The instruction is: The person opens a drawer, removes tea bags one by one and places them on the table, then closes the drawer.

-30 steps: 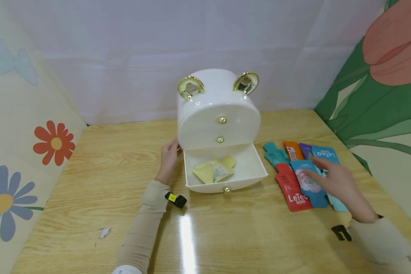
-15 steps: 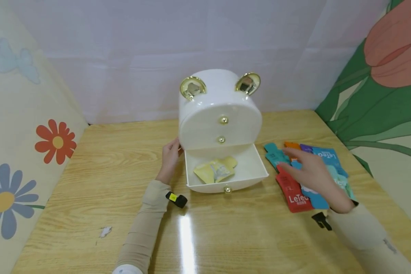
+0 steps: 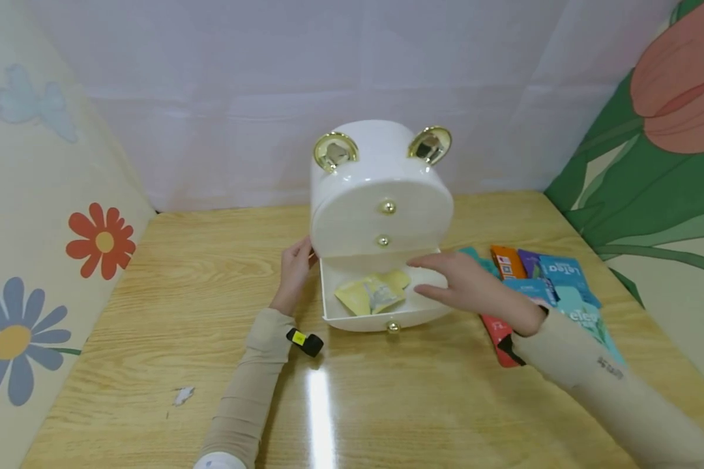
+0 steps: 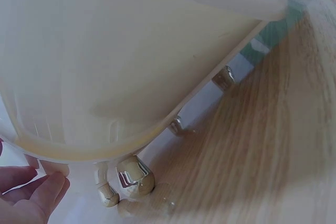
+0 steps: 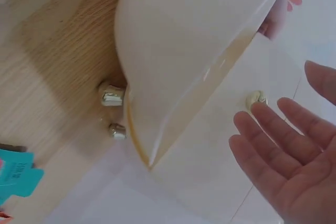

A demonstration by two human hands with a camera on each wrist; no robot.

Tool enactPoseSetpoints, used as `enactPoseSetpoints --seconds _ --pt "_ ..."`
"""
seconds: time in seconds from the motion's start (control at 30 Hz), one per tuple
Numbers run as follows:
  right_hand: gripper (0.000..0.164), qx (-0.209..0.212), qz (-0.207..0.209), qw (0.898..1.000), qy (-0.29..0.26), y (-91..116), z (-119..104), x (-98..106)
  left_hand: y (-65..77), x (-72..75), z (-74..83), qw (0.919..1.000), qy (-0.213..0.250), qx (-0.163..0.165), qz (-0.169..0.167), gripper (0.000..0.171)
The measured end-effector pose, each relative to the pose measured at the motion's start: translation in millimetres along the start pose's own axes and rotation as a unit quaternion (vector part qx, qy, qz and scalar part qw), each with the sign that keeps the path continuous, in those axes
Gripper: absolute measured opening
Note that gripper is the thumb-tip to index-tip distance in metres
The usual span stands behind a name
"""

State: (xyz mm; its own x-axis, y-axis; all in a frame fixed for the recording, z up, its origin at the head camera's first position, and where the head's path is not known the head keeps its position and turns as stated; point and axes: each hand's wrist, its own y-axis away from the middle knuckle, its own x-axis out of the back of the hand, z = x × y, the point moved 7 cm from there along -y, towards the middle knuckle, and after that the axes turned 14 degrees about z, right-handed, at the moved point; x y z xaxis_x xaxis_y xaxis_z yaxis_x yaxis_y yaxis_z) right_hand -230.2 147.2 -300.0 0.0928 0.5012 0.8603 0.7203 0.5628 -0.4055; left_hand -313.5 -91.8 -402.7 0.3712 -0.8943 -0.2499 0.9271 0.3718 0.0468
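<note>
A white bear-shaped storage box (image 3: pixel 381 215) with gold ears stands on the table, its bottom drawer (image 3: pixel 360 320) pulled out. Inside the drawer lies a crumpled yellow sachet (image 3: pixel 372 293). My left hand (image 3: pixel 295 273) touches the box's left side; the left wrist view catches its fingertips (image 4: pixel 55 187) against the glossy wall beside a gold foot. Over the drawer's right part is my right hand (image 3: pixel 460 283), thumb and fingers spread apart, nothing between them. Its palm and extended fingers show plainly in the right wrist view, close to the box front.
Several coloured sachets lie overlapping right of the box, among them an orange one (image 3: pixel 506 260), a blue one (image 3: pixel 566 270) and a red one (image 3: pixel 495 326) partly behind the right sleeve. A small white scrap (image 3: pixel 183 395) lies at the front left. A pale cloth (image 3: pixel 240 130) hangs behind the table.
My right hand has moved left from above the sachets to over the open drawer, its fingers still spread. The left hand stays at the box's side.
</note>
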Motion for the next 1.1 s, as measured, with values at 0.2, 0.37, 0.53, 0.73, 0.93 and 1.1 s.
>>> enactPoseSetpoints --seconds 0.2,0.37,0.53,0.73,0.93,1.1 --pt "0.037 0.065 -0.04 0.997 0.027 -19.3 -15.6 -16.9 -0.6 -1.6 1.2 0.9999 0.014 -0.008 0.004 0.033" --pt "0.038 0.101 -0.103 0.988 0.047 -31.0 -24.8 -36.7 -0.4 -1.1 1.0 0.9999 0.011 -0.006 -0.003 0.033" --pt "0.05 0.121 -0.16 0.977 0.078 -35.5 -24.9 -56.6 0.3 0.0 -0.5 0.9998 -0.001 -0.006 -0.017 0.033" --pt "0.066 0.097 -0.227 0.965 0.088 -39.7 -23.9 -74.0 1.3 -0.1 0.0 0.9995 -0.006 -0.011 -0.028 0.033" --pt "0.074 0.108 -0.276 0.944 0.146 -37.8 -18.9 -89.9 0.7 0.3 -0.2 0.9997 -0.006 -0.005 -0.021 0.034" --pt "0.072 0.113 -0.285 0.938 0.163 -35.1 -14.1 -97.5 0.4 0.6 -0.1 0.9999 -0.004 0.0 -0.017 0.034"
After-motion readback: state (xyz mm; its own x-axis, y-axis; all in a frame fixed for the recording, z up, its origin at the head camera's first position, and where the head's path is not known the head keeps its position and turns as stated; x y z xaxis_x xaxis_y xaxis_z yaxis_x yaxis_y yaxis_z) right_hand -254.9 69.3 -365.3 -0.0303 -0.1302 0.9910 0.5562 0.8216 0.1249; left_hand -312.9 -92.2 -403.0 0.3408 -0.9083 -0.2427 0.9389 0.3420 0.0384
